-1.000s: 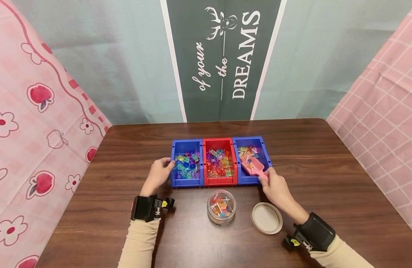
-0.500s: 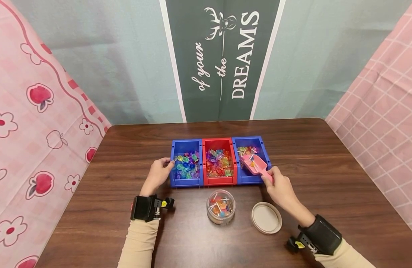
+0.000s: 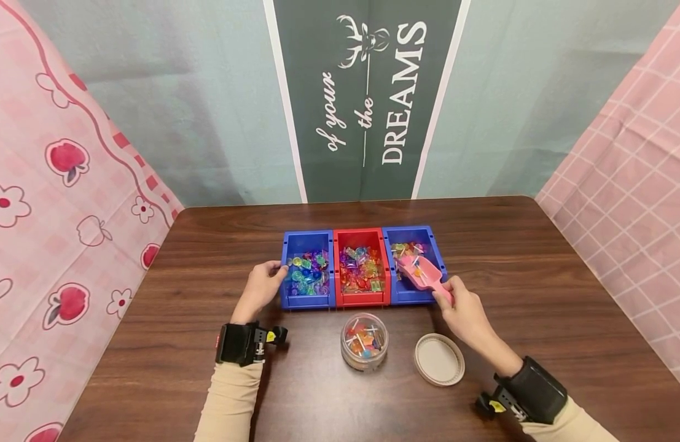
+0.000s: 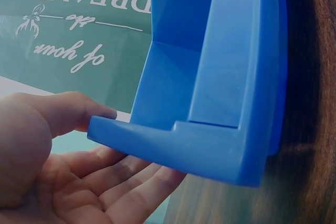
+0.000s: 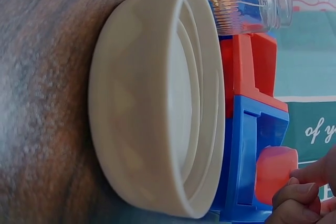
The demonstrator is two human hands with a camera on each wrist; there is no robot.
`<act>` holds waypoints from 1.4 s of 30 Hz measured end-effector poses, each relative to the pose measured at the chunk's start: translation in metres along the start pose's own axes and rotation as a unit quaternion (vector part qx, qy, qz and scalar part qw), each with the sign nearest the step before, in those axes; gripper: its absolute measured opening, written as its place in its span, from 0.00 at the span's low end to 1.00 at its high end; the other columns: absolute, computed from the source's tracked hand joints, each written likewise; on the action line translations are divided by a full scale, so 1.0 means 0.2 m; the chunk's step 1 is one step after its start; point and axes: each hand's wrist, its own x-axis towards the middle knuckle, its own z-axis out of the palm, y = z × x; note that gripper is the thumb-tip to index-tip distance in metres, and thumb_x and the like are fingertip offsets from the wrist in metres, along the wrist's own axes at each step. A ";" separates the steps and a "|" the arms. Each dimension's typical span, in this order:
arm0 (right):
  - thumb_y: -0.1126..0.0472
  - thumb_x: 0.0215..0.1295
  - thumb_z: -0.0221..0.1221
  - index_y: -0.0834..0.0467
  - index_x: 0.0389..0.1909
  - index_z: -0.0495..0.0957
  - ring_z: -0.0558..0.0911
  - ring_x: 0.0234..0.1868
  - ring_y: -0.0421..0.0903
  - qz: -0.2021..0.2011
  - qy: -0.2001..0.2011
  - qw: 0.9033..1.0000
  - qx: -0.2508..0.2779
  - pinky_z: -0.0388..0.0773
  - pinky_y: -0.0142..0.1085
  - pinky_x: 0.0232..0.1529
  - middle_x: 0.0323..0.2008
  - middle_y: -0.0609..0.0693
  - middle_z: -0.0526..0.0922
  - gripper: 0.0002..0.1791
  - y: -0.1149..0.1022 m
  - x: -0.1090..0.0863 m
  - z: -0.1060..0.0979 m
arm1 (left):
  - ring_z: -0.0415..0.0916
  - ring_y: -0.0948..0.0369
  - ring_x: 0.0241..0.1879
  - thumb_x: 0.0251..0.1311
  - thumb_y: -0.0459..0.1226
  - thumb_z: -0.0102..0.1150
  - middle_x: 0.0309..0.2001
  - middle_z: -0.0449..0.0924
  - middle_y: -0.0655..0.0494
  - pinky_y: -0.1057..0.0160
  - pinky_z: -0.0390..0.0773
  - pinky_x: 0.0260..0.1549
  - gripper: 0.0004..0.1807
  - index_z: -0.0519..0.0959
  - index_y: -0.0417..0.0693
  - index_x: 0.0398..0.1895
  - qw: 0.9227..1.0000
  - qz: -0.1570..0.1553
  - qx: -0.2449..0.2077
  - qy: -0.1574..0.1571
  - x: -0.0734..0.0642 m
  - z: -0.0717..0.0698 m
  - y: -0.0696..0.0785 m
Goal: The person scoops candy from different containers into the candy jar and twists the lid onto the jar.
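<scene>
Pink scoop (image 3: 429, 279) right of the red bin (image 3: 363, 299), right hand (image 3: 465, 312) grips it, fingers curled; left hand (image 3: 262, 288) pinches leftward blue bin (image 3: 309, 301)!

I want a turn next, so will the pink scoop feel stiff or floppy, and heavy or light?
Probably stiff: the pink scoop juts out past the right hand with no droop. Probably light, too: its walls look thin, like plastic. The candies in it might slide out if you tilt it, because its front end looks open.

Right wrist view crops the right hand (image 5: 300, 194).
</scene>
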 end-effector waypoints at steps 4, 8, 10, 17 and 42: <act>0.69 0.62 0.60 0.66 0.34 0.69 0.63 0.19 0.36 -0.006 0.010 1.000 0.005 0.59 0.28 0.20 0.17 0.50 0.69 0.08 -0.01 -0.01 -0.01 | 0.77 0.47 0.53 0.71 0.39 0.45 0.56 0.77 0.32 0.48 0.77 0.58 0.24 0.68 0.29 0.62 1.000 0.001 0.000 -0.001 0.00 0.00 0.00; 0.69 0.61 0.60 0.66 0.34 0.69 0.62 0.19 0.34 -0.013 0.016 1.000 0.010 0.59 0.28 0.20 0.17 0.50 0.69 0.08 -0.01 -0.01 -0.02 | 0.77 0.48 0.53 0.71 0.39 0.45 0.55 0.77 0.32 0.49 0.77 0.57 0.24 0.68 0.29 0.62 1.000 0.001 0.000 0.001 0.00 0.00 0.00; 0.69 0.62 0.60 0.66 0.35 0.70 0.61 0.19 0.33 -0.016 0.017 1.000 0.011 0.59 0.28 0.20 0.17 0.50 0.69 0.08 0.00 -0.01 -0.03 | 0.77 0.48 0.52 0.71 0.39 0.46 0.55 0.77 0.32 0.49 0.77 0.57 0.24 0.69 0.29 0.62 1.000 0.001 0.000 0.002 0.00 0.00 0.00; 0.67 0.63 0.60 0.65 0.36 0.70 0.60 0.19 0.31 -0.021 0.010 1.000 0.018 0.58 0.28 0.20 0.18 0.49 0.69 0.08 0.01 -0.01 -0.05 | 0.76 0.49 0.51 0.71 0.40 0.45 0.55 0.77 0.33 0.49 0.77 0.56 0.24 0.69 0.29 0.62 1.000 0.000 -0.006 -0.002 0.00 0.00 0.00; 0.71 0.56 0.63 0.60 0.33 0.72 0.59 0.19 0.28 -0.112 -0.027 0.992 0.048 0.58 0.25 0.18 0.17 0.39 0.63 0.10 -0.02 -0.09 -0.19 | 0.77 0.49 0.51 0.71 0.40 0.45 0.55 0.77 0.33 0.50 0.78 0.56 0.24 0.69 0.30 0.62 1.000 -0.006 -0.004 -0.001 0.00 0.00 0.00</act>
